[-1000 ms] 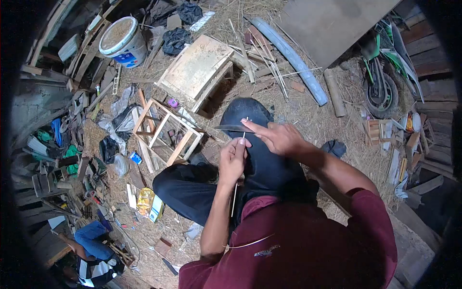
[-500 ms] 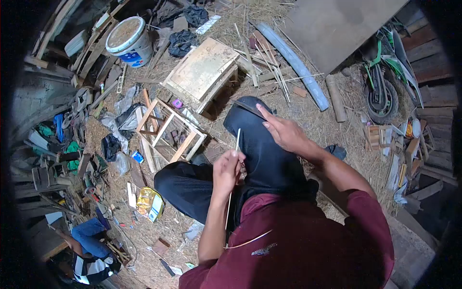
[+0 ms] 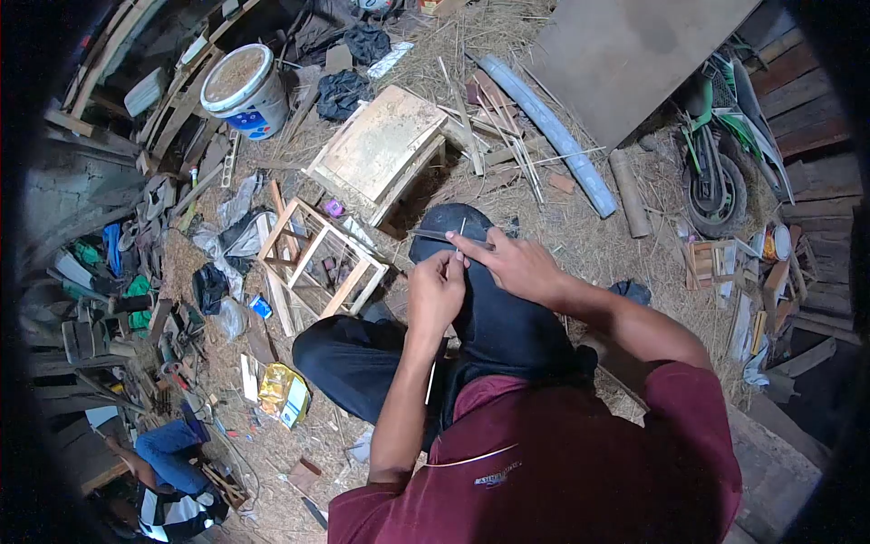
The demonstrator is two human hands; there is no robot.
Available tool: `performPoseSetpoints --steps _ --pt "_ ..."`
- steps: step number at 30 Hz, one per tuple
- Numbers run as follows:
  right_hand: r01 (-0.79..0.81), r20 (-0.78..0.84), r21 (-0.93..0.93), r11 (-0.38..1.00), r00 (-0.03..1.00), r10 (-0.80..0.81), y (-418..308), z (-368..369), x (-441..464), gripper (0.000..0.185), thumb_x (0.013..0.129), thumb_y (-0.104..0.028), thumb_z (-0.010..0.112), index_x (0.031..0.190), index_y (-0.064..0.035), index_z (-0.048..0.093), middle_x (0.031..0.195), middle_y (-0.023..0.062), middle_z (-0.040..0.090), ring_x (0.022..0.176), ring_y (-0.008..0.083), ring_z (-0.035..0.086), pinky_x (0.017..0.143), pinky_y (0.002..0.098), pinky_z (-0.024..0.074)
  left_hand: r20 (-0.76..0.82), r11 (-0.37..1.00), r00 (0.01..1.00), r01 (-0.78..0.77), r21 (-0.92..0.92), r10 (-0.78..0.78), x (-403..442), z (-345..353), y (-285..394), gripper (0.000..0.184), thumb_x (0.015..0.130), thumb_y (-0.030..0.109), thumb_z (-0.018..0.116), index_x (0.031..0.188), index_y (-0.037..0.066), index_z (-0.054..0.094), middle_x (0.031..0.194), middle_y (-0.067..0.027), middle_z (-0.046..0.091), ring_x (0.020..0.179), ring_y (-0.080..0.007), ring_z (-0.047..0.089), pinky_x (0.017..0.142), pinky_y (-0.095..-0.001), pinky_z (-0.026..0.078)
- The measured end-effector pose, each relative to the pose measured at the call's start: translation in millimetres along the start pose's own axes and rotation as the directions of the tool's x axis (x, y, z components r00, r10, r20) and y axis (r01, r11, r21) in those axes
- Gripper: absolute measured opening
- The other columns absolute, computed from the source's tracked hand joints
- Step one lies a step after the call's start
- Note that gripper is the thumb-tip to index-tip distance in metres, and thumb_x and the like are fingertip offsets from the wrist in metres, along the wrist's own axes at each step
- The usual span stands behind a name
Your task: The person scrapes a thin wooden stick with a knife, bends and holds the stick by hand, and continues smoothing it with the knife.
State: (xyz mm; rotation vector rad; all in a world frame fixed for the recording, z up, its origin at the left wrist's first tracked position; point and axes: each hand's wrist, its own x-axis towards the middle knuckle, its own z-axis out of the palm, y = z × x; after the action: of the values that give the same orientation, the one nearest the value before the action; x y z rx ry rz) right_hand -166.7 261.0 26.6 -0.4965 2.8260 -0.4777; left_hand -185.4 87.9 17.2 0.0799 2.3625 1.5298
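My left hand (image 3: pixel 437 288) pinches a thin pale stick (image 3: pixel 431 381), which runs from over my raised knee down past my wrist. My right hand (image 3: pixel 518 265) is wrapped round a knife (image 3: pixel 433 235), its index finger stretched along the blade. The blade lies across the upper part of the stick, just above my left fingertips. Both hands are close together over the dark trousers (image 3: pixel 494 317). Another thin pale strip (image 3: pixel 471 456) rests across the maroon shirt.
Ahead are a low wooden table (image 3: pixel 381 140), a wooden frame (image 3: pixel 322 258) and a bucket (image 3: pixel 245 91). A curved grey piece (image 3: pixel 548 131) and a motorbike (image 3: pixel 716 172) are at the right. Another person (image 3: pixel 172 462) sits at the lower left.
My right hand first lifted the knife up and away from the stick, then brought it back down across it. My left hand dropped slightly, then rose again with the stick.
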Motion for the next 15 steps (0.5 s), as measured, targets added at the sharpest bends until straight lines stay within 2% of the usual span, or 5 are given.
performPoseSetpoints --steps 5,8,11,14,15 --pt "0.054 0.035 -0.036 0.998 0.998 -0.053 5 4 -3 0.069 0.09 -0.009 0.047 0.149 -0.0406 0.027 0.089 0.0186 0.052 0.066 0.0372 0.065 0.056 0.0481 0.053 -0.052 0.999 0.999 0.004 -0.042 -0.006 -16 5 -8 0.022 0.094 0.013 0.056 0.089 -0.005 0.068 0.066 -0.0116 0.065 0.057 -0.0102 0.055 0.054 -0.03 0.043" --pt "0.061 0.006 -0.04 0.997 0.998 -0.06 7 7 -5 0.071 0.09 -0.009 0.046 0.149 -0.0417 0.026 0.088 0.0186 0.052 0.065 0.037 0.065 0.056 0.0485 0.0532 -0.081 0.999 0.997 -0.015 -0.047 0.011 -26 6 -12 0.02 0.094 0.012 0.056 0.09 -0.004 0.068 0.067 -0.0112 0.064 0.057 -0.0098 0.055 0.053 -0.0299 0.043" --pt "0.036 -0.015 -0.042 0.998 0.999 -0.037 5 4 -7 0.073 0.087 -0.006 0.049 0.148 -0.0414 0.028 0.088 0.0182 0.052 0.065 0.0373 0.064 0.056 0.0479 0.0532 -0.107 1.0 0.994 -0.02 -0.001 0.02 -38 4 -1 0.02 0.096 0.013 0.056 0.09 -0.002 0.068 0.064 0.0012 0.055 0.057 -0.005 0.045 0.05 -0.0243 0.034" --pt "-0.002 -0.098 -0.076 0.997 0.995 -0.005 18 10 -5 0.072 0.088 -0.007 0.048 0.149 -0.0399 0.027 0.085 0.0177 0.053 0.061 0.036 0.063 0.053 0.0461 0.0532 -0.019 1.0 1.0 -0.006 -0.006 0.006 -61 -3 -5 0.021 0.096 0.014 0.056 0.088 -0.002 0.068 0.063 0.0017 0.054 0.057 -0.0045 0.045 0.05 -0.0238 0.034" --pt "-0.014 -0.141 -0.088 0.996 0.99 0.001 25 14 -4 0.071 0.089 -0.008 0.047 0.15 -0.0393 0.026 0.084 0.0175 0.053 0.058 0.0352 0.063 0.051 0.0455 0.0532 0.007 0.996 0.996 0.088 -0.013 -0.088 -73 -7 -9 0.023 0.097 0.015 0.055 0.085 -0.001 0.067 0.063 0.0025 0.054 0.057 -0.0043 0.044 0.05 -0.0236 0.034"
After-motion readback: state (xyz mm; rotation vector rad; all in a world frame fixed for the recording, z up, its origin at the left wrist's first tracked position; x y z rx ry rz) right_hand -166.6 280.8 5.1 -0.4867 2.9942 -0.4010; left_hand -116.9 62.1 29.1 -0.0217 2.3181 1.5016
